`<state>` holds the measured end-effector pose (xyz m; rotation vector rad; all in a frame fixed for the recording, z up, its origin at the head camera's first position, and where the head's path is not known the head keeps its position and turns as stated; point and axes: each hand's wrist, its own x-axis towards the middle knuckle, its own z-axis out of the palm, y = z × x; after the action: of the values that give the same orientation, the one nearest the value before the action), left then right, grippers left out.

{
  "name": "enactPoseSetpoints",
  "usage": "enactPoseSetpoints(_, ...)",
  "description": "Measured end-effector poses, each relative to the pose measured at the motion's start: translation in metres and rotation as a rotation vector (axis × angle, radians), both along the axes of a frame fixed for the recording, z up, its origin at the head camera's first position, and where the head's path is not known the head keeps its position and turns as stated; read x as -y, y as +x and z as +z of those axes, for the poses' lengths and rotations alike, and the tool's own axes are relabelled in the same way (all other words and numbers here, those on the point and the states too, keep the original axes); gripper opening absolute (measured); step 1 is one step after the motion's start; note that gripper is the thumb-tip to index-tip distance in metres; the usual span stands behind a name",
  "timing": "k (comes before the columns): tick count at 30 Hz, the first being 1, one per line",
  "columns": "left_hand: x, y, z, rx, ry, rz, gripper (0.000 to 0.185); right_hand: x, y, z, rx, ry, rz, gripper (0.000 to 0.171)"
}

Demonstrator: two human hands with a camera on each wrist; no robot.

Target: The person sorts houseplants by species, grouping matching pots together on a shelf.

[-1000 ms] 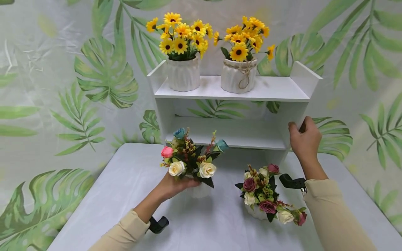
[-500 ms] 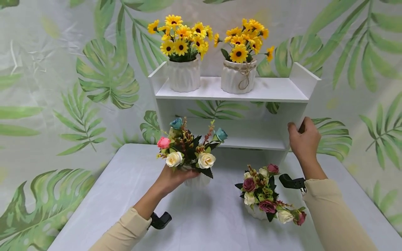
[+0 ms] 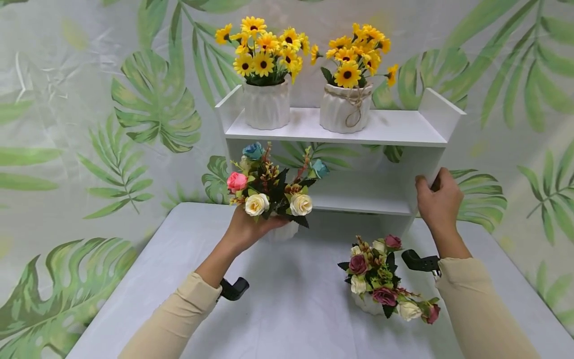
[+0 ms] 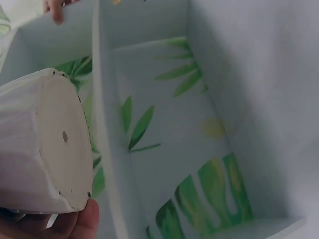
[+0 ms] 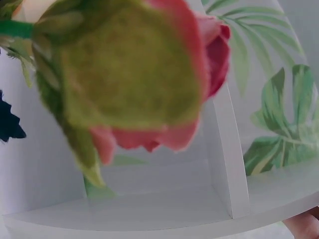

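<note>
In the head view my left hand [image 3: 244, 229] grips a white flowerpot [image 3: 283, 232] of artificial roses [image 3: 278, 192] in cream, pink and blue. It is raised above the table, in front of the white shelf's [image 3: 358, 198] lower tier. The left wrist view shows the pot's underside [image 4: 65, 139], with a small hole, and fingertips [image 4: 87, 221] curled beneath its side. My right hand [image 3: 439, 199] holds the shelf's right side panel, thumb at the front edge, the other fingers partly hidden behind it.
Two white pots [image 3: 267, 105] of yellow artificial sunflowers [image 3: 264, 52] stand on the top tier. A pot of purple and cream roses [image 3: 381, 279] sits on the table [image 3: 287, 319] before the shelf's right end. A leaf-patterned backdrop [image 3: 89, 99] hangs behind.
My left hand has lifted the potted roses up and toward the shelf, off the lower spot near the table. My right hand stays at the shelf's side panel.
</note>
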<state>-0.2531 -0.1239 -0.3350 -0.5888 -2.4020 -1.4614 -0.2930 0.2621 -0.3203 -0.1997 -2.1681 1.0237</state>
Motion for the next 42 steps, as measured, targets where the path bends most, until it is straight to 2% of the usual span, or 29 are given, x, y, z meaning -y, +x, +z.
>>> enactPoseSetpoints(3,-0.001,-0.010,0.008,-0.030,0.007,0.019,0.074,0.000,0.000,-0.001,-0.002,-0.006,0.000,0.039)
enactPoseSetpoints(6,-0.003,-0.021,0.014,-0.029,0.055,0.015,0.077,-0.001,-0.001,-0.001,-0.007,-0.011,-0.004,0.039)
enactPoseSetpoints(10,-0.005,-0.036,0.017,0.032,0.125,0.024,0.079,-0.001,-0.001,-0.001,-0.013,-0.006,-0.007,0.038)
enactPoseSetpoints(13,-0.006,-0.046,0.019,0.094,0.131,0.054,0.081,0.000,-0.001,-0.001,-0.020,-0.001,-0.001,0.038)
enactPoseSetpoints(15,-0.008,-0.052,0.020,0.128,0.104,0.083,0.082,0.000,-0.001,-0.001,-0.024,0.000,0.002,0.038)
enactPoseSetpoints(19,-0.011,-0.065,0.025,0.149,-0.010,0.127,0.088,0.000,-0.002,0.000,-0.034,-0.002,-0.001,0.038)
enactPoseSetpoints(21,-0.013,-0.071,0.027,0.155,-0.050,0.113,0.091,0.000,-0.002,0.000,-0.036,-0.004,-0.002,0.039)
enactPoseSetpoints(26,-0.015,-0.082,0.027,0.204,-0.065,0.076,0.093,0.000,-0.003,-0.001,-0.038,-0.003,-0.002,0.039)
enactPoseSetpoints(32,-0.014,-0.089,0.023,0.223,-0.093,0.156,0.094,0.000,-0.002,-0.002,-0.027,-0.004,-0.009,0.038)
enactPoseSetpoints(35,-0.012,-0.092,0.022,0.284,-0.015,0.192,0.092,0.001,-0.001,-0.002,-0.028,-0.001,-0.016,0.038)
enactPoseSetpoints(38,-0.007,-0.095,0.020,0.330,0.123,0.190,0.088,0.002,-0.001,-0.002,-0.034,0.005,-0.017,0.038)
enactPoseSetpoints(42,-0.001,-0.100,0.017,0.323,0.234,0.102,0.080,0.002,-0.001,-0.001,-0.042,0.009,-0.012,0.038)
